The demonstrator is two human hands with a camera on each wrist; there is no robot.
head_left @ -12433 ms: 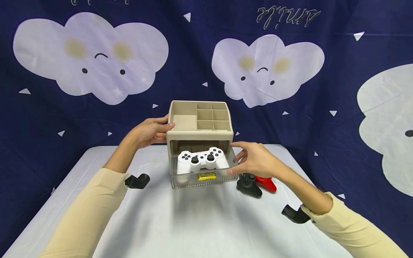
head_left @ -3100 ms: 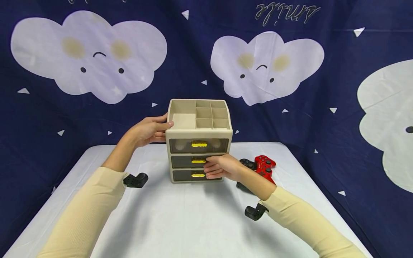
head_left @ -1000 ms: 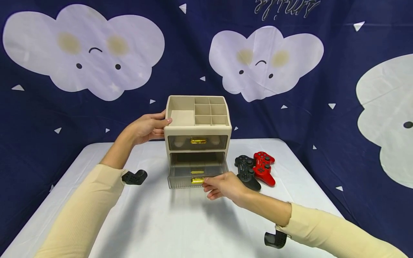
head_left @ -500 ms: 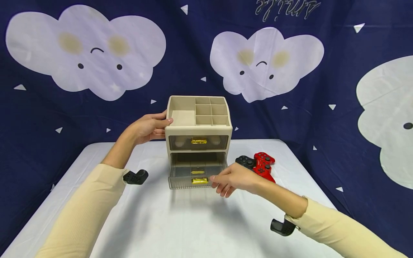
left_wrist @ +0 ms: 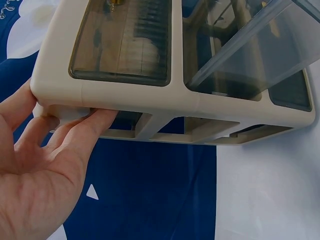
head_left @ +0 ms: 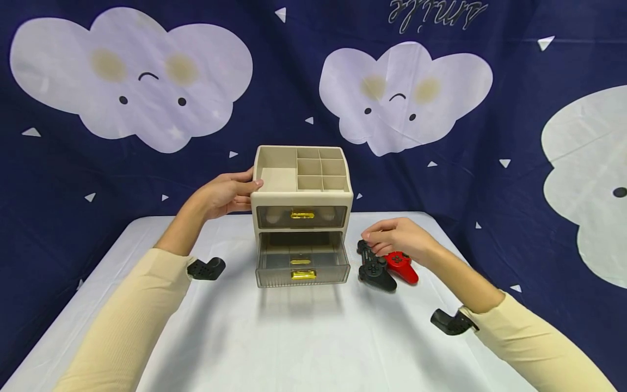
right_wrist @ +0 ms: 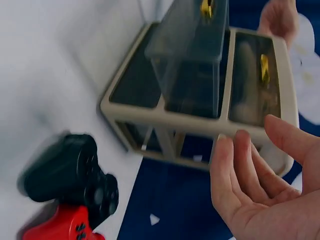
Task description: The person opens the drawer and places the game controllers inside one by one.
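Note:
My left hand (head_left: 222,196) grips the upper left side of a beige drawer organizer (head_left: 302,195), thumb over the top rim and fingers at the side opening. The middle drawer (head_left: 303,276), clear grey with a gold handle, is pulled out and nothing shows inside it. Pale shapes show dimly behind the closed top drawer (head_left: 276,218). My right hand (head_left: 404,238) is over the game controllers, fingers loosely bent and holding nothing. Below it lie a black game controller (head_left: 376,276) and a red game controller (head_left: 403,268), side by side and partly hidden by the hand.
A white-covered table (head_left: 274,343) bears everything. Behind it hangs a dark blue curtain (head_left: 289,76) with cloud prints. The organizer's top has one large compartment (head_left: 278,178) and several small ones. Each sleeve carries a black wrist camera (head_left: 453,322).
Earlier, the top drawer holding a white controller was pushed shut, then my right hand drew the middle drawer out. It has since released the handle and moved right, over the controllers. Left hand stays.

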